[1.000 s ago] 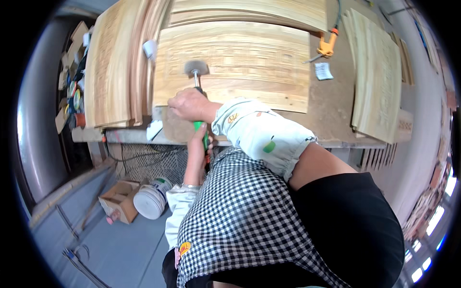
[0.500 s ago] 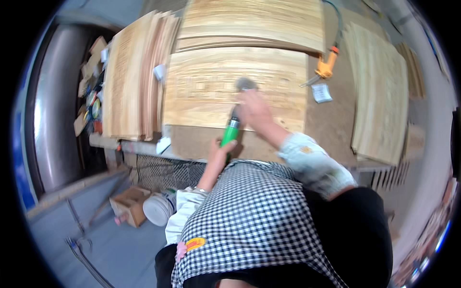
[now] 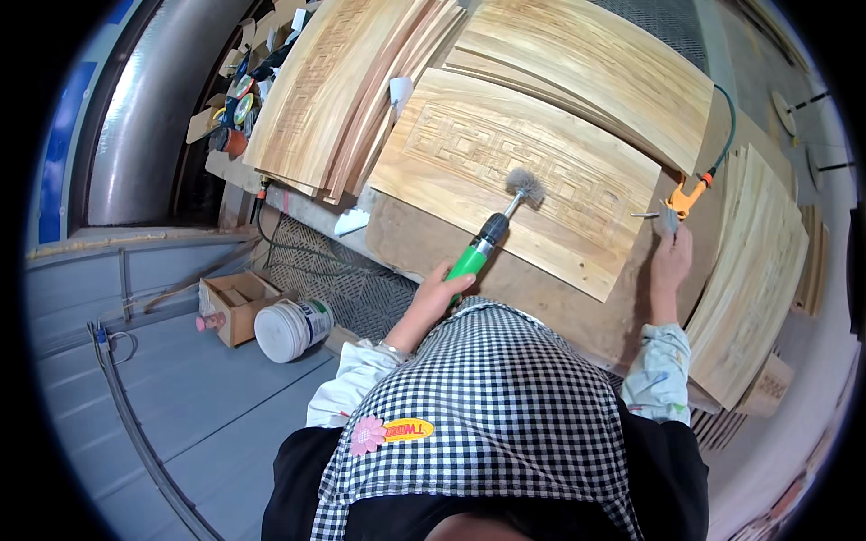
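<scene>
In my left hand [image 3: 442,290] is a green rotary tool [image 3: 469,260] with a dark collar, its handle gripped near my apron. A round grey bristle brush [image 3: 524,185] on its thin shaft sits over the lower edge of the carving on a wooden panel [image 3: 442,176]. Over to the right, the fingers of my right hand [image 3: 669,261] pinch a small grey sheet [image 3: 667,220] that looks like sandpaper. An orange air blow gun [image 3: 687,198] with a metal nozzle lies just beyond those fingertips, its hose running away to the back.
Carved panels [image 3: 311,99] are stacked at the left, with more boards [image 3: 586,72] behind and another stack [image 3: 753,279] at the right. A white bucket [image 3: 287,332] and an open cardboard box [image 3: 236,316] stand on the floor at lower left.
My right hand has left the brush end of the tool, moved right and taken hold of the small sheet beside the blow gun. My left hand still grips the tool. The view has turned.
</scene>
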Demonstrator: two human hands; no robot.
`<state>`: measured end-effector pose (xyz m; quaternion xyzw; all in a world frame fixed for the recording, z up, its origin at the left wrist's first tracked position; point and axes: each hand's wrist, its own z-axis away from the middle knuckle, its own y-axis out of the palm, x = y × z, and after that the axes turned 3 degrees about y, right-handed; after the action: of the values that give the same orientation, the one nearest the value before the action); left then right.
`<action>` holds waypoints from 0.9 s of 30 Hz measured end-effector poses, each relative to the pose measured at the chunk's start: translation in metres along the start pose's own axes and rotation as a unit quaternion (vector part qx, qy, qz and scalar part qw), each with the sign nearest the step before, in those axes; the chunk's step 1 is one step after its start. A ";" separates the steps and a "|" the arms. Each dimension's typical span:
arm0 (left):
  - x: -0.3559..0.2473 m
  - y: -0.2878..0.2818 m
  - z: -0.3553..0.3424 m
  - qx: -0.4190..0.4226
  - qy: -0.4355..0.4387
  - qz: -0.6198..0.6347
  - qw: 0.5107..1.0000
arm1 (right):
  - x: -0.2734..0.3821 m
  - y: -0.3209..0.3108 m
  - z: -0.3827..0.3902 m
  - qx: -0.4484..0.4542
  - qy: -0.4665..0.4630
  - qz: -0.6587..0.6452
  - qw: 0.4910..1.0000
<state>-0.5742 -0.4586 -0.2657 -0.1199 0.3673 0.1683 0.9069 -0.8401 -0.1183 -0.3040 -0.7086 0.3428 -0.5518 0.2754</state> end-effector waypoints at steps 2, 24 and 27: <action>0.011 -0.014 0.009 -0.007 0.017 -0.003 1.000 | 0.039 0.017 0.008 -0.004 0.002 -0.070 0.998; -0.030 -0.026 -0.041 -0.037 0.239 -0.250 0.938 | 0.178 0.079 0.057 0.291 0.135 -0.393 0.862; -0.043 -0.020 -0.080 -0.029 0.285 -0.281 0.916 | 0.126 0.048 0.083 0.222 0.188 -0.382 0.877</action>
<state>-0.6449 -0.5137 -0.2893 -0.2870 0.5562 -0.1245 0.7699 -0.7487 -0.2459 -0.2863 -0.5878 -0.0405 -0.7984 0.1241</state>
